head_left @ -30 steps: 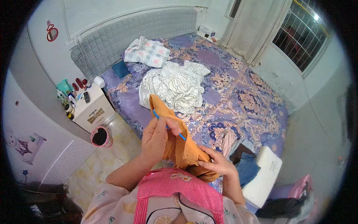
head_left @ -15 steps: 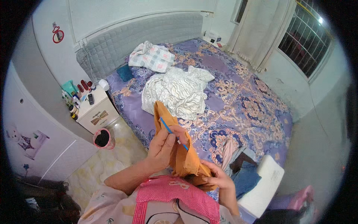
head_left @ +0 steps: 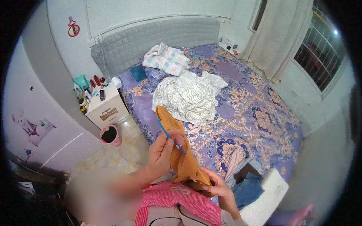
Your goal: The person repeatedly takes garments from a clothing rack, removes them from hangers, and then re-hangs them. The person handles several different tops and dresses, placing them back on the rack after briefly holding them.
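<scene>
An orange-brown garment (head_left: 184,165) hangs in front of me, between my body and the bed. My left hand (head_left: 159,153) is closed around a slim blue bar (head_left: 164,130), which looks like a clothes hanger seen edge-on. The bar slants across the upper part of the cloth, and my fingers hide its middle. Lower down on the right, my right hand (head_left: 220,186) grips the garment's bottom end between thumb and fingers. Part of the lower cloth is in shadow and folded.
A bed with a purple patterned sheet (head_left: 260,116) fills the middle, with a crumpled white blanket (head_left: 188,98) on it. Blue denim (head_left: 247,190) and a white slab-like object (head_left: 269,196) lie at right. A nightstand (head_left: 107,109) and pink bin (head_left: 111,135) stand left.
The whole view has shifted, so the room appears further right. The garment's upper end leans a little more to the left. Both hands keep their holds.
</scene>
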